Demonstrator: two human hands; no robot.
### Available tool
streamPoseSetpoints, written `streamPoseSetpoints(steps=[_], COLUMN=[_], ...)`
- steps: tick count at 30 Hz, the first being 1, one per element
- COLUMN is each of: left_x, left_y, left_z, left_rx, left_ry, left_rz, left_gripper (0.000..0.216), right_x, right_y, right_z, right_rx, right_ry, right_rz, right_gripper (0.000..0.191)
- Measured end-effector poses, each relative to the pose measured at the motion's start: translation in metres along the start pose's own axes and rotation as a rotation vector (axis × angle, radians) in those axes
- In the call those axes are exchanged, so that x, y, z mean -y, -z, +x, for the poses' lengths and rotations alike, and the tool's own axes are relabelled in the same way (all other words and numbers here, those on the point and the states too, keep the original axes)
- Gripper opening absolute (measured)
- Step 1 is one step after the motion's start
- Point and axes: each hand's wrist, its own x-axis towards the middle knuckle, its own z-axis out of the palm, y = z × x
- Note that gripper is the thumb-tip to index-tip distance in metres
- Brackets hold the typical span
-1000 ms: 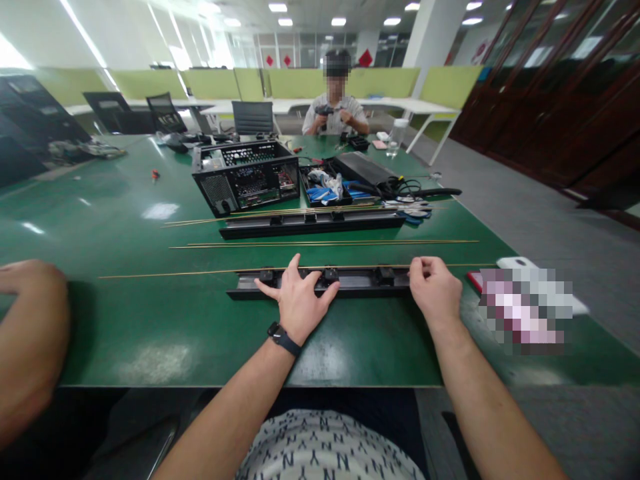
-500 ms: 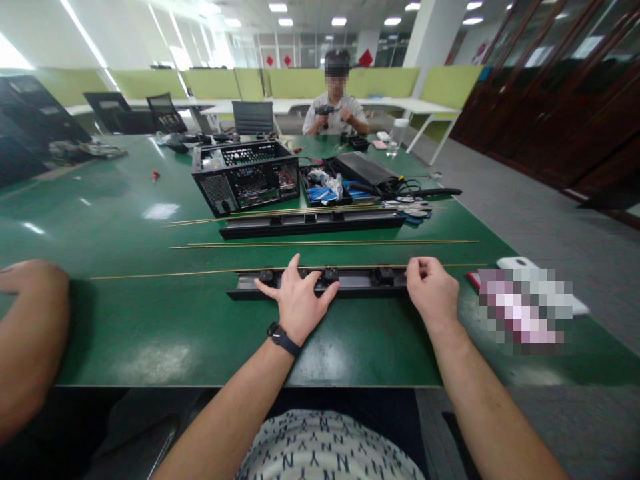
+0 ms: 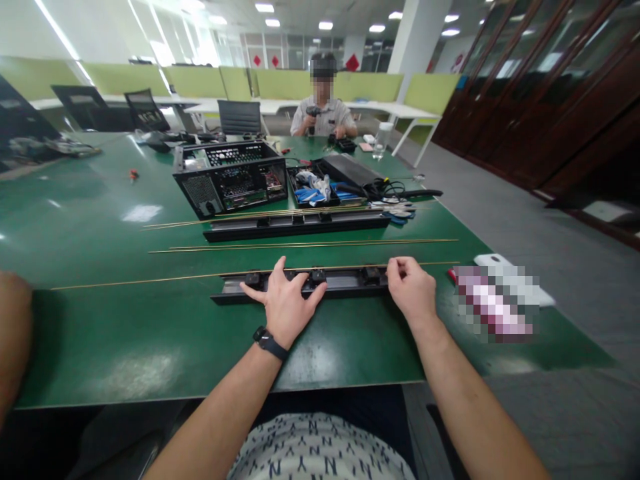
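Observation:
A black channel-shaped rail [image 3: 345,293] with several small black blocks lies in front of me. Along its far edge runs a thin brass rod [image 3: 135,281], reaching well past both ends. My left hand [image 3: 287,300] rests over the rail's left half with fingers spread, the thumb and a fingertip beside the middle block [image 3: 318,276]. At the rail's right end, my right hand [image 3: 413,287] has thumb and fingers pinched together on the rod; the fingers partly hide the grip. The right block [image 3: 371,275] sits just left of that hand.
Two loose brass rods [image 3: 310,245] lie beyond the rail, then a second black rail [image 3: 300,230]. Behind stand an open computer case [image 3: 230,180] and a box with gloves [image 3: 313,190]. Phones [image 3: 515,280] lie right. A co-worker [image 3: 325,117] sits opposite; another person's arm [image 3: 13,333] is left.
My view has turned slightly right, so the scene sits further left. Both my hands keep their pose on the rail and rod. The co-worker opposite has lowered one hand toward the table.

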Motion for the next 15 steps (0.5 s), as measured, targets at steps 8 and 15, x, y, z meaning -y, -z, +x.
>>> streamPoseSetpoints(steps=[8, 15], left_x=[0.0005, 0.0007], left_y=[-0.0007, -0.0009], left_z=[-0.0001, -0.0003], left_rx=[-0.009, -0.004], left_ry=[-0.007, 0.002], left_rz=[0.012, 0.006], left_gripper=[0.03, 0.029], right_x=[-0.0002, 0.0055], right_y=[0.0015, 0.0028], right_z=[0.0009, -0.0015], right_rx=[-0.011, 0.02], right_ry=[-0.029, 0.007], right_rz=[-0.04, -0.004], right_gripper=[0.035, 0.034])
